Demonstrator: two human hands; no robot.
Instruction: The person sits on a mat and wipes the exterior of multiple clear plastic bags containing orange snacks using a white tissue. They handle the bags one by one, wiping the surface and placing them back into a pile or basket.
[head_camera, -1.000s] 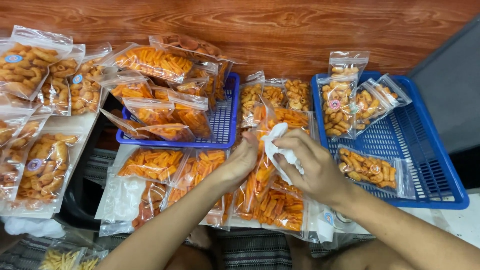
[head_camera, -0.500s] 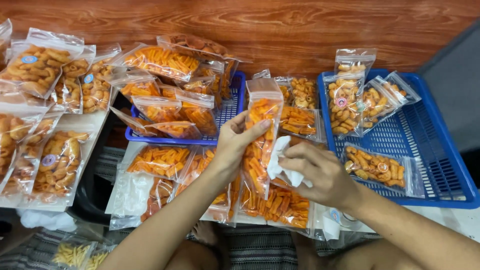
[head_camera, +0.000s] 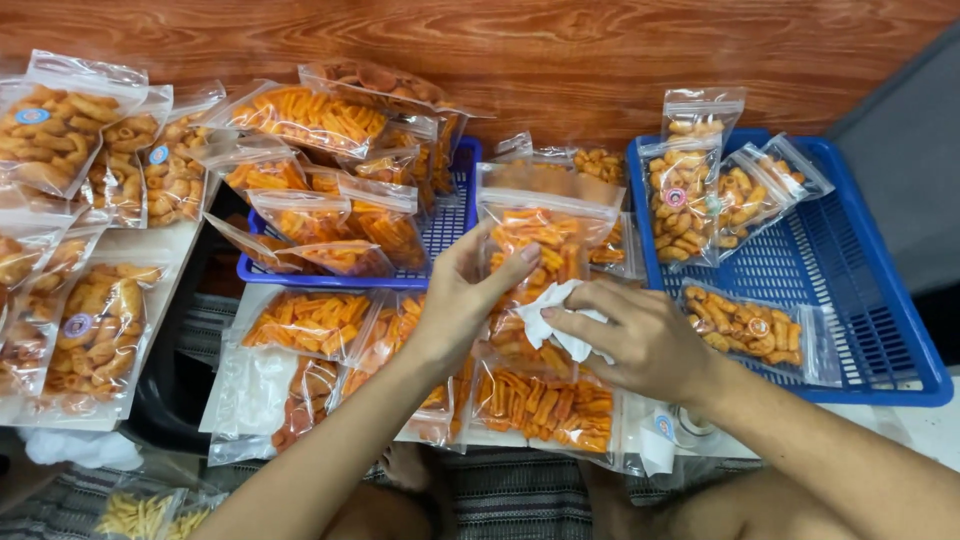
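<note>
My left hand (head_camera: 468, 292) grips the left side of a clear zip bag of orange stick snacks (head_camera: 545, 235), holding it upright in front of me. My right hand (head_camera: 640, 335) presses a crumpled white cloth (head_camera: 548, 318) against the lower front of that bag. Under both hands lie more flat bags of orange snacks (head_camera: 545, 400) on my lap area.
A blue basket (head_camera: 870, 300) at right holds a few bags of ring snacks (head_camera: 690, 180). Another blue basket (head_camera: 440, 240) at centre-left is piled with orange snack bags (head_camera: 310, 115). Bags of golden ring snacks (head_camera: 90, 330) lie at the left. Wooden floor (head_camera: 560, 50) lies beyond.
The left hand has lifted the snack bag from the pile to upright. The right hand with the white cloth has come against the bag's front.
</note>
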